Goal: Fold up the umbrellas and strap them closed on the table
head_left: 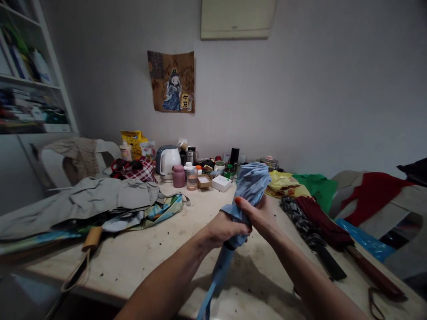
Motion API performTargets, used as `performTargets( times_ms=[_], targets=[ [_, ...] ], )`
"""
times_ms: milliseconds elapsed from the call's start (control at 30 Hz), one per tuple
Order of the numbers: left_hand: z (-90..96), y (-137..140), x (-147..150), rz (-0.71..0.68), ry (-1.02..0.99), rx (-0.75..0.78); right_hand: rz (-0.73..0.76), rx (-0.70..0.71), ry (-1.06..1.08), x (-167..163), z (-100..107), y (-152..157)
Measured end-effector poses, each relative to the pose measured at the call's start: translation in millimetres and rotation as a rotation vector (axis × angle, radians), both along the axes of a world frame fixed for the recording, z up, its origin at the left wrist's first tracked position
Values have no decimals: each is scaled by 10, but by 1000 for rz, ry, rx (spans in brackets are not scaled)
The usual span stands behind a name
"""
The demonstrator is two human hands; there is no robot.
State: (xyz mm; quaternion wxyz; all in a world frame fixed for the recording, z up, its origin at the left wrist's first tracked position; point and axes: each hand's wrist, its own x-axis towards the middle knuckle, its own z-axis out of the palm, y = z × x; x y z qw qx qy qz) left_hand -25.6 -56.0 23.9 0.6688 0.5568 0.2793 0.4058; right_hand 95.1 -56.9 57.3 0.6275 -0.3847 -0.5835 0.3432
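A light blue folding umbrella [252,180] is held up over the table, its canopy gathered in folds around the shaft. My left hand [223,229] is wrapped around the lower part of the canopy, by the blue handle [223,262]. Just above it, my right hand [258,213] grips the folds from the right, thumb across the front. A blue strap [206,300] hangs down from the handle end. Both hands are closed on the umbrella and nearly touch each other. The fingers behind the canopy are hidden.
To the right lie a black patterned umbrella [305,224] and a dark red umbrella [323,222]. Grey cloth [90,198] and a wooden-handled umbrella [92,239] cover the left side. Along the back stand a kettle [171,162], a pink jar [179,177] and a white box [221,183].
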Motion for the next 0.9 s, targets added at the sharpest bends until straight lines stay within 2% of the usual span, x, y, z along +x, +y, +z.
performTargets(
  times_ms=[67, 133, 167, 267, 333, 467, 600, 733, 900],
  targets=[
    [40, -11, -67, -48, -47, -53, 208, -14, 5, 129, 17, 64],
    [67, -27, -124, -127, -124, -80, 534, -44, 66, 278, -4, 169],
    [70, -36, -142, -178, -154, -90, 650, -67, 124, 342, -33, 232],
    [29, -64, -143, -350, -175, -129, 679, -111, 220, 423, -179, 415],
    [-23, -77, -109, -442, -168, -155, 764, -126, 127, 372, -294, 500],
    [-87, -105, -34, -527, -177, -151, 1061, -98, -150, 196, -456, 561],
    [-58, -145, -6, -537, -253, -149, 1083, -243, -255, 166, -478, 527],
    [-22, -166, -24, -566, -343, -135, 1075, -228, -260, 203, -463, 461],
    [-41, -148, -59, -613, -348, -171, 1014, -227, -241, 177, -576, 429]
  ],
)
